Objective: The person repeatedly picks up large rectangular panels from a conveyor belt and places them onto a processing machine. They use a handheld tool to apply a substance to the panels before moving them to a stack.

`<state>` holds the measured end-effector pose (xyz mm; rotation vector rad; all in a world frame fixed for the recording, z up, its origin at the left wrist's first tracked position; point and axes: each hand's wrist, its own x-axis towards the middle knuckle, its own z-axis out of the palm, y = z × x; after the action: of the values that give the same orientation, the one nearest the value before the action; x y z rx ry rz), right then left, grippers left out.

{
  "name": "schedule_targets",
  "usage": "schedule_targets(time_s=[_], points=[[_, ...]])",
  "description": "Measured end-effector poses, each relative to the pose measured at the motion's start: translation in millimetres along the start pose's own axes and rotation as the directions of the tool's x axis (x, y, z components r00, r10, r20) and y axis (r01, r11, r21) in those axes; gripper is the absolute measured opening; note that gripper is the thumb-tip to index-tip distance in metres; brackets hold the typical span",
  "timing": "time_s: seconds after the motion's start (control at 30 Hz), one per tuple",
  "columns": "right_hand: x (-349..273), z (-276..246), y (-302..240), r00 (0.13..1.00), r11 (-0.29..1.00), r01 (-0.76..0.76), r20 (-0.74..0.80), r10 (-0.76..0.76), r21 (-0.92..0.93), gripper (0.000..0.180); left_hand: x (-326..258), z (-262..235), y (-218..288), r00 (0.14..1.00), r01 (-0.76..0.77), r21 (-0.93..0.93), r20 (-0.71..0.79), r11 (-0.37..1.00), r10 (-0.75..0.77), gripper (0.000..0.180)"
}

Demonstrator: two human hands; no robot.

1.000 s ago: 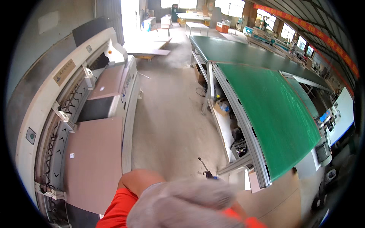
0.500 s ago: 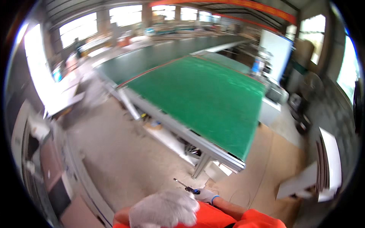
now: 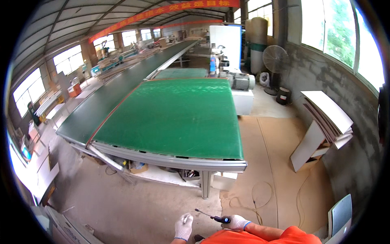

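In a white knit glove with a blue cuff, my right hand (image 3: pixel 235 223) is wrapped round the dark handle of a screwdriver (image 3: pixel 209 214). Its thin shaft points left and slightly away from me. My left hand (image 3: pixel 184 226), gloved the same way, is low in front of me to the left of the screwdriver tip and apart from it. Its fingers are curled together; anything between them is too small to make out. Beyond both hands stands a conveyor table with a green belt (image 3: pixel 170 118) and a metal frame edge (image 3: pixel 174 160); neither hand touches it.
A long dark conveyor (image 3: pixel 109 97) runs along the green belt's left side. At its far right sit a motor (image 3: pixel 243 81) and a floor fan (image 3: pixel 275 59). White panels (image 3: pixel 329 110) lean on a stand by the right wall. A looped cable (image 3: pixel 260 199) lies on brown floor sheeting.
My view has turned to the right. My left hand, large and close before, has lowered and moved away from me. The screwdriver stays in my right hand.
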<state>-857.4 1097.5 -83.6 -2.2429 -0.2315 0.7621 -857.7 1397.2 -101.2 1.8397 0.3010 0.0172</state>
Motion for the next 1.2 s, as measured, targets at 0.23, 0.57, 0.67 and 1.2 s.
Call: schedule_targets(time_s=[0.23, 0.57, 0.67, 1.2], points=[[-53.6, -21.3, 0.4, 0.996, 0.987, -0.023, 0.092, 0.009, 0.158, 0.053, 31.0, 47.6, -48.2, 0.949, 0.312, -0.445, 0.185, 0.839, -0.255, 0.026], [-166.2, -119.0, 140.6, 0.474, 0.792, -0.29, -0.639, 0.606, 0.537, 0.054, 9.9, 209.3, -58.2, 0.665, 0.583, -0.242, 0.69, 0.776, -0.285, 0.045], [-244.6, -125.3, 186.8, 0.018, 0.555, -0.168, -0.561, 0.828, 0.815, 0.049, 2.2, 272.9, -46.6, 0.451, 0.676, 0.022, 0.778, 0.736, -0.438, 0.033], [-435.3, 173.7, 161.9, -0.547, 0.539, 0.791, 0.727, 0.414, 0.289, 0.026, -76.2, 579.1, 89.3, -0.311, -0.034, 0.715, 0.656, 0.698, -0.687, 0.019]])
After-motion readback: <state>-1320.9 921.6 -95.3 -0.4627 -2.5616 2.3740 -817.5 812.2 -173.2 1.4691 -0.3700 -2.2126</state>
